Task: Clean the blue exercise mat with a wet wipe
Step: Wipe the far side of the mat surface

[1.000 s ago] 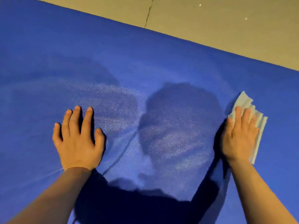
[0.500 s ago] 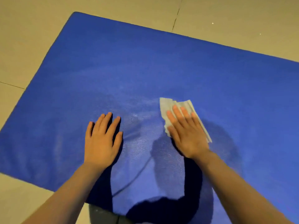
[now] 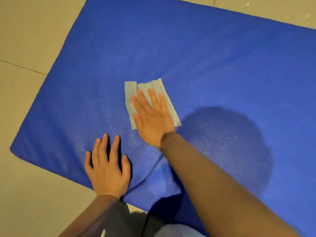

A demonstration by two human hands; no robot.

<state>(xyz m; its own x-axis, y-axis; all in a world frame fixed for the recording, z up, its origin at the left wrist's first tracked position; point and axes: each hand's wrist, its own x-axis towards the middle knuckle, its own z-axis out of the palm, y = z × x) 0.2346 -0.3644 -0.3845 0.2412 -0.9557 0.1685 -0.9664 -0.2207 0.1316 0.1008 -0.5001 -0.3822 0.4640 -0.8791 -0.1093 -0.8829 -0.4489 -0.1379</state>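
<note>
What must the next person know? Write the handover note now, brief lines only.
Left hand: flat, fingers spread, bracing the blue foam exercise mat near its front edge.
Right hand: flat, pressing the folded pale wet wipe onto the mat's middle.
Done: sheen around the hands suggests that patch is wiped.
Left: far and right parts look dry; wipe them.

A folded pale wet wipe (image 3: pixel 131 103) lies flat on the blue exercise mat (image 3: pixel 205 65), mid-surface.
</note>
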